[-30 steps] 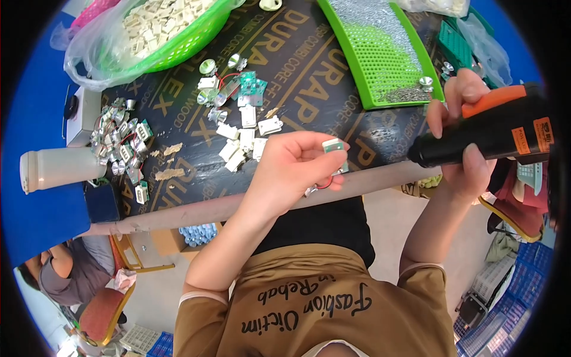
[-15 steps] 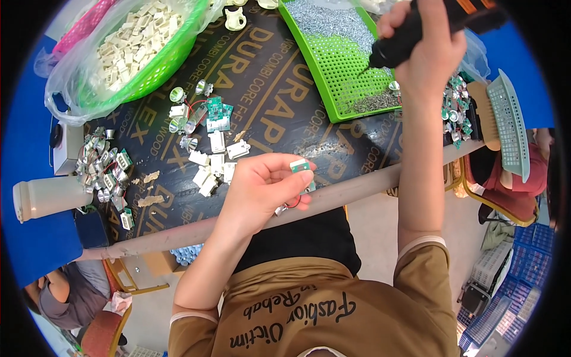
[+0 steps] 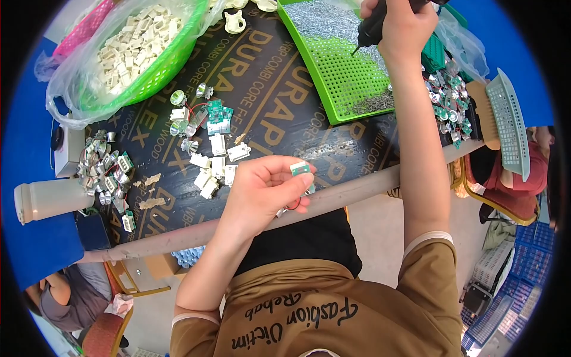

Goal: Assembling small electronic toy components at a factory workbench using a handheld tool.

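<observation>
Near the table's front edge, my left hand (image 3: 267,193) pinches a small green circuit board (image 3: 301,169) between thumb and fingers, with a red wire hanging below it. Fingers hide most of the board. My right hand (image 3: 407,30) is wrapped round a black electric screwdriver (image 3: 372,27), held over the green perforated tray (image 3: 333,77). Its thin bit points down toward the tray's holes. Silvery screws (image 3: 333,27) fill the far part of the tray, and darker screws (image 3: 373,105) lie at its near end.
A green basket (image 3: 143,86) of white plastic housings stands far left. White housings (image 3: 218,144), boards and reflectors lie mid-table. More wired assemblies are heaped left (image 3: 106,172) and right (image 3: 452,104). A translucent jar (image 3: 53,199) lies at the left edge. Other people sit at both sides.
My right hand has moved left with the screwdriver, bringing its bit further over the tray. My left hand and the circuit board are nearly unmoved.
</observation>
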Available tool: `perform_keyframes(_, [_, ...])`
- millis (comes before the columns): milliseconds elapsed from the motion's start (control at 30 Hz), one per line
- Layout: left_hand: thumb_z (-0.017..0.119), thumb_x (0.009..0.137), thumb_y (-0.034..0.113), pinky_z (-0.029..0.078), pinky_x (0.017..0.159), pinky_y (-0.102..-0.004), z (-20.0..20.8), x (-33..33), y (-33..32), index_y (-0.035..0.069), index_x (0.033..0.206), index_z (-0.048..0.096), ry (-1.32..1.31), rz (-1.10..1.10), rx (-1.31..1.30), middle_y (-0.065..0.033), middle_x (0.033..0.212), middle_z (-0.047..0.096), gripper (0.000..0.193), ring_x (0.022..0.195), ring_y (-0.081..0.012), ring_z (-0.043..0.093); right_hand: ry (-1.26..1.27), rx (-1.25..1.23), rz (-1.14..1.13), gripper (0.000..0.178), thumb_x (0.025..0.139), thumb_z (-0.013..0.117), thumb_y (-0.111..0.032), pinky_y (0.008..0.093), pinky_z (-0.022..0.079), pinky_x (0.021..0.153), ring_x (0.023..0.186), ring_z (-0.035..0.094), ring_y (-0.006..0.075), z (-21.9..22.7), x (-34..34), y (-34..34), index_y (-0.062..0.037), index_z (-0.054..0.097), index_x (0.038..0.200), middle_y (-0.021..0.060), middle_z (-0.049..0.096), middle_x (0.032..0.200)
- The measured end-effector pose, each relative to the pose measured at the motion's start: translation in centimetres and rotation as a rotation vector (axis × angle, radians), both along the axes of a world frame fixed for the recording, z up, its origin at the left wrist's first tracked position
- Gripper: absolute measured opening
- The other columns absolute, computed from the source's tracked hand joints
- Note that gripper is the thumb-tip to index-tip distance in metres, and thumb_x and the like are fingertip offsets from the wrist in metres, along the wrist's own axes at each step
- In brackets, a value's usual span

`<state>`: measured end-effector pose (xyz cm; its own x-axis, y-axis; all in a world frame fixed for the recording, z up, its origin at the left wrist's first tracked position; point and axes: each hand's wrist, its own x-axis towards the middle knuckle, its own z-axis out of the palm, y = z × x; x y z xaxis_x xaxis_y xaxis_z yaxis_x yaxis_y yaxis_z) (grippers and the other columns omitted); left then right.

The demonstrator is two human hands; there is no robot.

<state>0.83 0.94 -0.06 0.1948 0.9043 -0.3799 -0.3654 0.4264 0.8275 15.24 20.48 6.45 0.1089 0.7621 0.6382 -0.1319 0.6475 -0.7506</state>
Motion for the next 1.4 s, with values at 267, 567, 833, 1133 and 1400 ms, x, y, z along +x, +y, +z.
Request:
perform_keyframes(267, [0.06, 0.078, 0.005, 0.047, 0.047, -0.0186, -0.2, 0.3, -0.1, -0.004, 0.091, 0.06, -0.004, 0.044, 0.014, -0.0105, 0.072, 0.062, 0.016, 0.053, -0.0104, 0.058, 0.026, 0.013, 0.013, 0.021, 0.083, 0.057, -0.021, 0.0226, 0.036, 0.04, 0.039, 0.045, 0.0112, -0.5, 0.2, 0.6, -0.0016, 0.051, 0.077, 0.0031, 0.047, 0.049])
perform_keyframes(567, [0.06, 0.078, 0.005, 0.048, 0.047, -0.0194, -0.1, 0.2, -0.1, -0.004, 0.091, 0.06, -0.006, 0.044, 0.019, -0.0108, 0.072, 0.062, 0.016, 0.054, -0.0101, 0.058, 0.021, -0.034, 0.005, 0.021, 0.083, 0.057, -0.021, 0.0226, 0.036, 0.04, 0.04, 0.045, 0.0114, -0.7, 0.1, 0.6, -0.0019, 0.05, 0.077, 0.003, 0.047, 0.049])
perform_keyframes(833, [0.06, 0.078, 0.002, 0.049, 0.049, -0.0213, -0.8, 0.0, -0.4, -0.005, 0.092, 0.06, -0.08, 0.049, 0.026, -0.0098, 0.073, 0.062, 0.015, 0.055, -0.0101, 0.057, 0.177, -0.032, -0.104, 0.022, 0.084, 0.054, -0.023, 0.024, 0.037, 0.038, 0.038, 0.045, 0.0137, 0.8, -0.9, -1.1, -0.0022, 0.048, 0.088, 0.0037, 0.046, 0.047])
perform_keyframes(1133, [0.061, 0.077, 0.0, 0.049, 0.052, -0.0213, -0.8, 0.2, -0.2, -0.005, 0.093, 0.06, -0.049, 0.071, 0.077, -0.0056, 0.074, 0.061, 0.016, 0.058, -0.0082, 0.057, 0.154, -0.105, 0.664, 0.054, 0.059, 0.056, -0.06, 0.0289, 0.029, 0.062, 0.063, 0.036, 0.0149, 1.3, 0.6, -11.5, -0.0127, 0.052, 0.086, 0.0019, 0.037, 0.069])
perform_keyframes(1400, [0.059, 0.077, -0.001, 0.048, 0.051, -0.0203, -1.1, 0.3, -0.3, -0.005, 0.09, 0.06, -0.003, 0.05, 0.09, -0.0049, 0.072, 0.06, 0.014, 0.058, -0.0075, 0.056, 0.015, 0.096, 0.619, 0.057, 0.059, 0.061, -0.063, 0.0249, 0.034, 0.057, 0.058, 0.043, 0.0113, 0.4, -2.5, -15.6, -0.0177, 0.051, 0.093, -0.0007, 0.044, 0.07])
